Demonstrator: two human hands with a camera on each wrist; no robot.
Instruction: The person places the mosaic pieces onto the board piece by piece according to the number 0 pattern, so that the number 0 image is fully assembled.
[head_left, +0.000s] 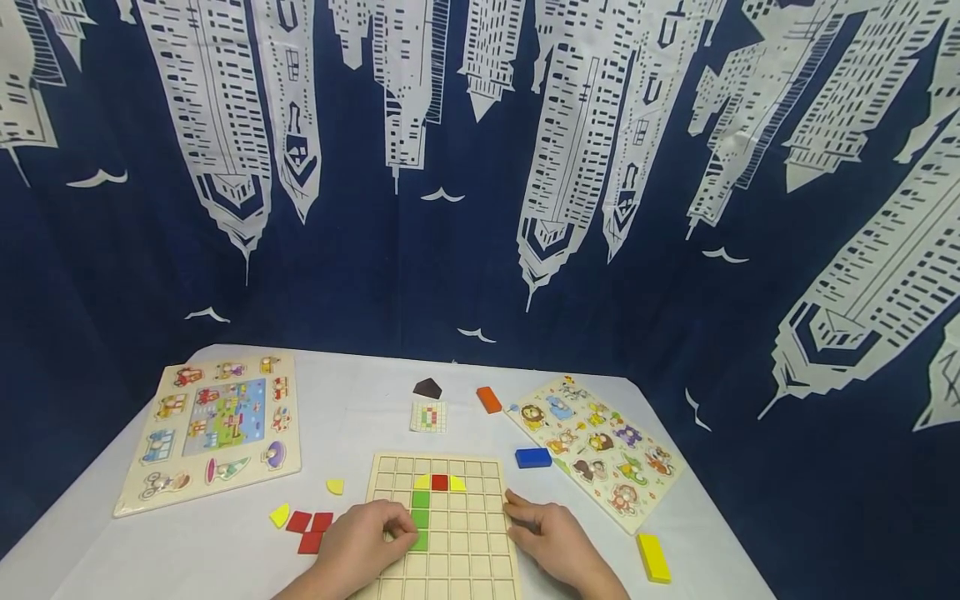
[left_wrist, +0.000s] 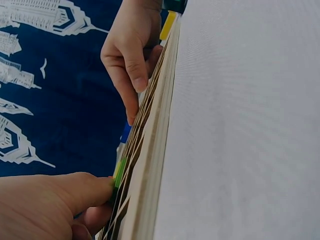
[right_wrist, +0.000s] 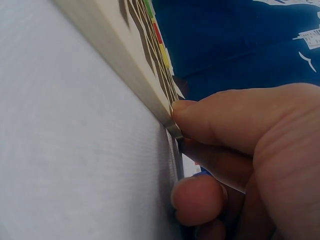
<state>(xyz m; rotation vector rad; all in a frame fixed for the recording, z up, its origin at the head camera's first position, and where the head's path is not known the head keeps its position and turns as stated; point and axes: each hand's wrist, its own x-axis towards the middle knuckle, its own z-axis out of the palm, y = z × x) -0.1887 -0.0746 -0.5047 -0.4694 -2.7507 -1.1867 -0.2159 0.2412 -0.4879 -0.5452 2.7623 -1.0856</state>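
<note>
A wooden grid board [head_left: 480,567] lies in front of me, with raised lines forming square cells. In its upper part a red square tile [head_left: 439,482] sits between two yellow quarter-round tiles [head_left: 458,484]. Below and to the left, green square tiles [head_left: 421,518] run down one column. My left hand [head_left: 366,540] pinches the lowest green tile [left_wrist: 119,179] between thumb and finger, right at the board's surface. At the board's right edge, my right hand [head_left: 557,540] grips the rim, thumb on top, as the right wrist view shows.
Left of the board lie several red tiles [head_left: 309,543] and yellow quarter-rounds [head_left: 334,486]. A small pattern card [head_left: 428,417] and dark pentagon [head_left: 427,388] lie behind. Blue [head_left: 533,457], orange [head_left: 489,400] and yellow blocks [head_left: 654,558] surround an animal puzzle [head_left: 611,492]; another puzzle [head_left: 135,492] lies left.
</note>
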